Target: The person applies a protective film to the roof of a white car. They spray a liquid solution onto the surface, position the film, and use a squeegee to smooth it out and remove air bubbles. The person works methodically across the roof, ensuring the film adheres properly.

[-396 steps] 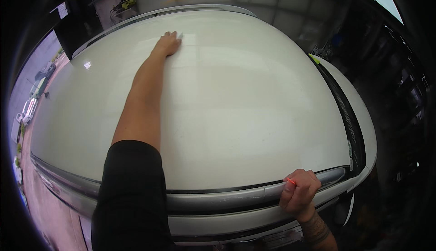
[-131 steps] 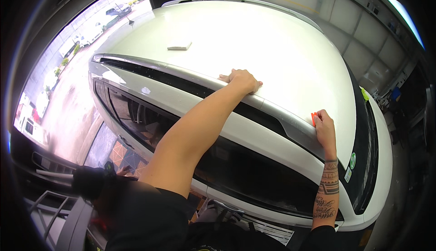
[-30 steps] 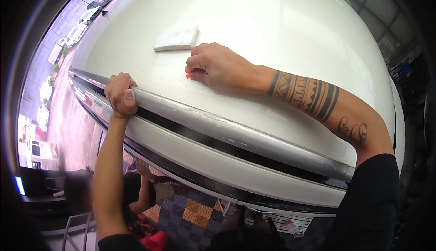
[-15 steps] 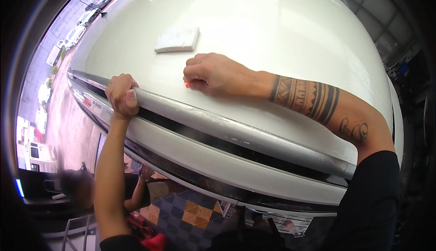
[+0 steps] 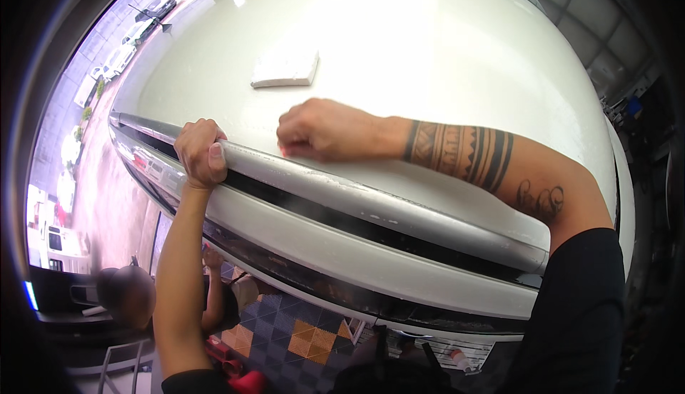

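Note:
My left hand (image 5: pixel 202 153) is closed round the silver roof rail (image 5: pixel 342 196) of a white car. Over the white roof (image 5: pixel 457 80), just inside the rail, my right hand (image 5: pixel 325 130) is curled with its fingers pinched together and slightly smeared by motion. Only a faint trace of a small red thing shows under its fingertips; the fingers hide the rest. Beyond that hand a white rectangular pad (image 5: pixel 287 70) lies flat on the roof, touched by neither hand.
Below on the left, a person (image 5: pixel 128 295) in dark clothing works beside the car, one hand raised near its side. A red object (image 5: pixel 246 381) is by them on the tiled floor (image 5: pixel 285 330). Parked cars (image 5: pixel 118 62) stand outside at far left.
My right hand has shifted a little left and nearer the rail, and the red thing at its fingertips is now mostly hidden. My left hand keeps its hold on the rail.

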A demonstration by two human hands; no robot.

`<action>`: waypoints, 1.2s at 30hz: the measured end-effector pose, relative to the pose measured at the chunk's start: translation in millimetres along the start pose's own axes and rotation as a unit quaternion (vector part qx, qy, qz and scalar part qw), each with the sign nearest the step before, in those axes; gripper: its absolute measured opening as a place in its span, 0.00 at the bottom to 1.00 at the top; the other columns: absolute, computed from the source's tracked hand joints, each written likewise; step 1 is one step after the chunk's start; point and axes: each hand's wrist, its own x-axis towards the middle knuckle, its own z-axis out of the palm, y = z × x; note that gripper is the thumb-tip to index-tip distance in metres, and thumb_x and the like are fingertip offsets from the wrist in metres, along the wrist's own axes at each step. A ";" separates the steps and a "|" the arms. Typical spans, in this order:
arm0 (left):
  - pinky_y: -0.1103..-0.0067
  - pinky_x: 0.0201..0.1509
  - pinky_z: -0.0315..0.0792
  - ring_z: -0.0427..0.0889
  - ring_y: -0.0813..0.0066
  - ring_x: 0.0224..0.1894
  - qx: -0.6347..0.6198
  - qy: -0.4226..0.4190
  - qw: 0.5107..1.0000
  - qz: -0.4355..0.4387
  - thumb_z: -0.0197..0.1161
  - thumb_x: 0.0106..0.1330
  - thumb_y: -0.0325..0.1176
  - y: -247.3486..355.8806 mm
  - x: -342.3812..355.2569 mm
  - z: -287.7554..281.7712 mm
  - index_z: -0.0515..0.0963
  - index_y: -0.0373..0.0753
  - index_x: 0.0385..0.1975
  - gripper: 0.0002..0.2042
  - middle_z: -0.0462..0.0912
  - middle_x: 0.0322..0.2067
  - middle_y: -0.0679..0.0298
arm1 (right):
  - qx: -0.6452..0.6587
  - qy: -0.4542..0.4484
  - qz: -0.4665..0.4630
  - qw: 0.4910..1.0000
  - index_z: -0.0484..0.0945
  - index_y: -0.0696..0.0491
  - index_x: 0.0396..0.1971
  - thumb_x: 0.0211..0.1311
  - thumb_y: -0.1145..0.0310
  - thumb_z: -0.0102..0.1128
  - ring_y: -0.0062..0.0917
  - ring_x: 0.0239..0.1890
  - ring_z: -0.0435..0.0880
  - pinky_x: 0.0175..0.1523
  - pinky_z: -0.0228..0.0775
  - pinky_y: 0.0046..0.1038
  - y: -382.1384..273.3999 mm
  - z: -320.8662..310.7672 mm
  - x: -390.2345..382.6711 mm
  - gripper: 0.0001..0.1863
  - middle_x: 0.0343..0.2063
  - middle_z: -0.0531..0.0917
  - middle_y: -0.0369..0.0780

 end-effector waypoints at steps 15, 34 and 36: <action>0.66 0.37 0.64 0.74 0.53 0.29 -0.005 -0.124 0.984 -0.128 0.43 0.60 0.43 -11.3 15.5 -14.7 0.70 0.36 0.22 0.17 0.74 0.23 0.54 | -0.033 -0.045 0.111 0.992 0.81 0.57 0.36 0.59 0.73 0.62 0.29 0.29 0.75 0.36 0.69 0.30 -61.3 -72.3 -139.2 0.07 0.23 0.76 0.40; 0.62 0.55 0.72 0.77 0.48 0.53 0.042 -0.585 0.797 -0.144 0.36 0.72 0.55 215.6 124.3 19.9 0.74 0.35 0.55 0.30 0.75 0.54 0.48 | -0.236 0.122 0.456 0.849 0.69 0.59 0.35 0.67 0.68 0.51 0.41 0.28 0.76 0.37 0.68 0.36 -136.5 -108.3 -292.2 0.09 0.25 0.78 0.49; 0.62 0.54 0.72 0.79 0.52 0.50 0.071 -0.551 0.815 -0.165 0.36 0.73 0.49 181.1 109.2 10.2 0.77 0.39 0.51 0.26 0.79 0.49 0.49 | -0.137 0.206 0.530 0.811 0.68 0.59 0.35 0.68 0.67 0.49 0.44 0.27 0.78 0.35 0.69 0.40 -170.0 -100.3 -295.3 0.09 0.22 0.79 0.50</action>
